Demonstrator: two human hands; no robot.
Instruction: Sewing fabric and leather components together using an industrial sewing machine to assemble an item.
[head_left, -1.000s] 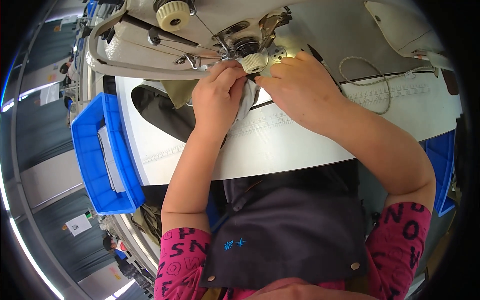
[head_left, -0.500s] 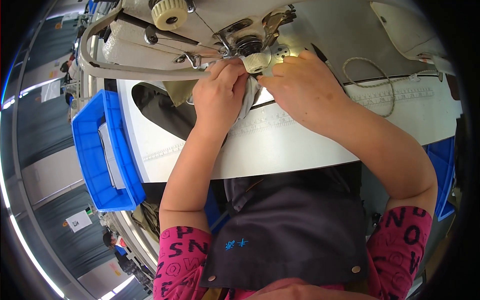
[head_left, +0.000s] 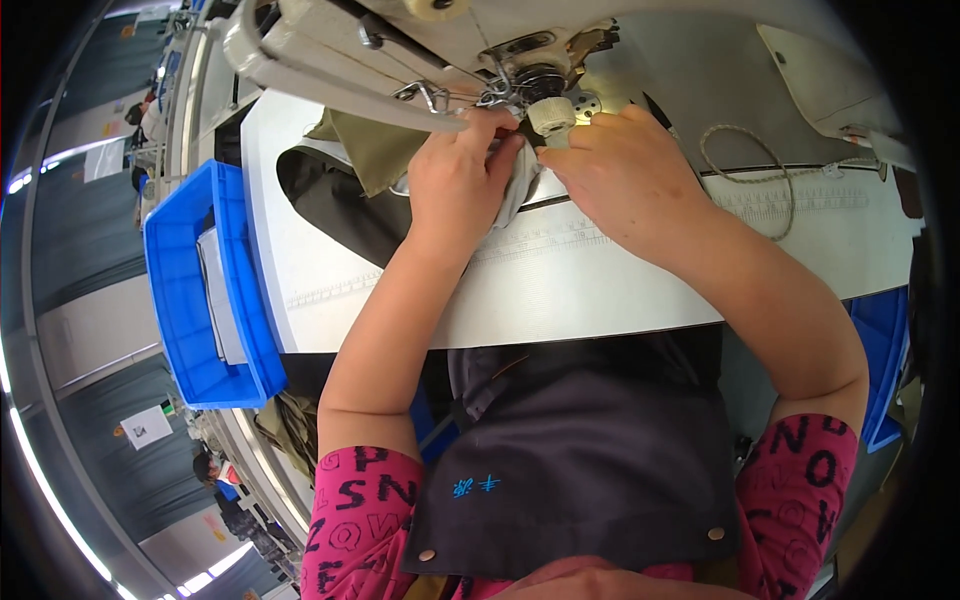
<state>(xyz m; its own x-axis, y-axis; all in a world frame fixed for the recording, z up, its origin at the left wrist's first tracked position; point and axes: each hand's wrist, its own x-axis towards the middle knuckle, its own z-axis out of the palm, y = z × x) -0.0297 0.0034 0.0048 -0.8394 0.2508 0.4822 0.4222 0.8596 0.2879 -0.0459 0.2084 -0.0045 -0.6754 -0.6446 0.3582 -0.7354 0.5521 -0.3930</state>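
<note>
At the sewing machine (head_left: 330,55), both my hands are close to the presser area, below a cream knurled knob (head_left: 551,117). My left hand (head_left: 455,190) is closed, thumb and fingers pinching a light grey fabric piece (head_left: 519,187). My right hand (head_left: 635,185) has its fingers curled in, with the index fingertip and thumb at the right edge of that fabric. Its grip is partly hidden. Olive fabric (head_left: 368,150) and a dark fabric panel (head_left: 335,200) lie left of my left hand. Needle and stitching spot are covered by machine parts and fingers.
A ruler strip (head_left: 560,240) runs along the white tabletop (head_left: 600,300). To the right lies a looped cord (head_left: 790,190). A dark pointed tool (head_left: 655,112) rests behind my right hand. Blue bins stand at the left (head_left: 225,300) and right (head_left: 885,350).
The view has shifted, so machine and hands appear farther right and more olive fabric shows. Both hands keep nearly the same hold beside the presser area.
</note>
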